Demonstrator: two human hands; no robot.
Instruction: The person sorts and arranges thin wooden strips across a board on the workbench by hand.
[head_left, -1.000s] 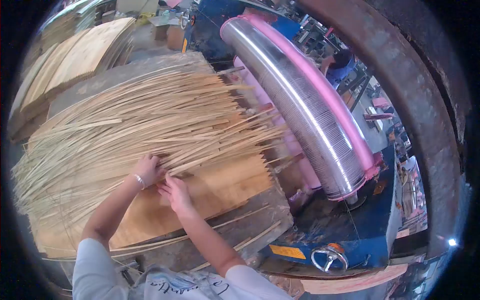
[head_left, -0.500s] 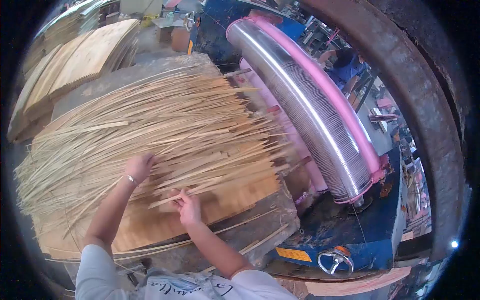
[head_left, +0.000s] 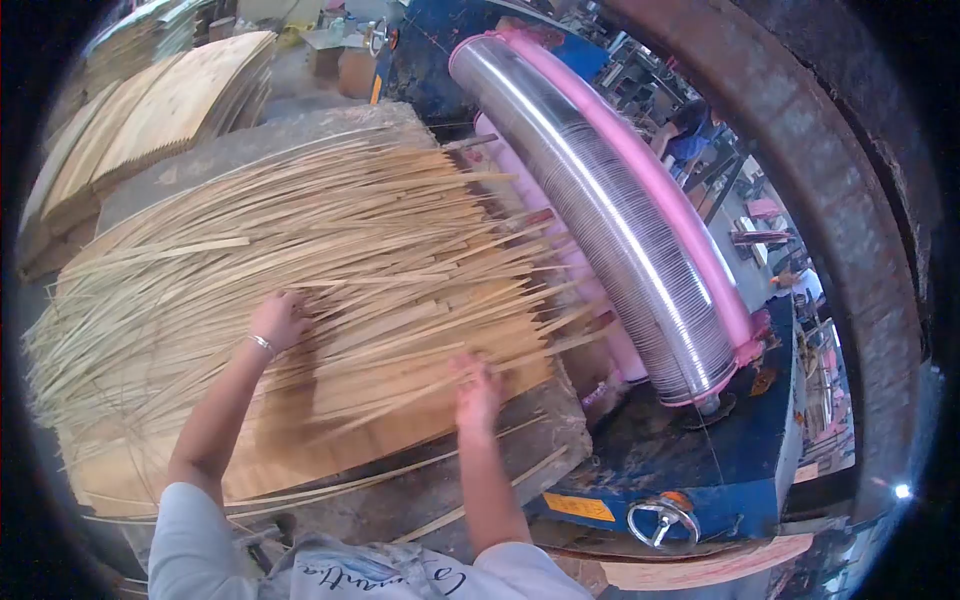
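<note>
Many thin wood strips [head_left: 330,230] lie in a loose layer over a sheet of wood veneer [head_left: 350,445], mostly running from left to right. My left hand [head_left: 279,322], with a bracelet on the wrist, is closed on strips near the middle of the pile; its fingertips are partly hidden. Over the near right part of the sheet, my right hand [head_left: 478,395] is slightly blurred, its fingers closed around a few strips. Some strip ends stick out past the sheet's right edge toward the rollers.
A machine with a grooved metal roller [head_left: 610,220] and a pink roller [head_left: 640,160] stands at the right. Its blue frame carries a handwheel [head_left: 664,522]. Stacked wood sheets [head_left: 150,110] lie at the back left. Another person [head_left: 690,135] is beyond the rollers.
My right hand has moved right and slightly up with strips in its fingers. My left hand has stayed near the same spot. The view has shifted slightly.
</note>
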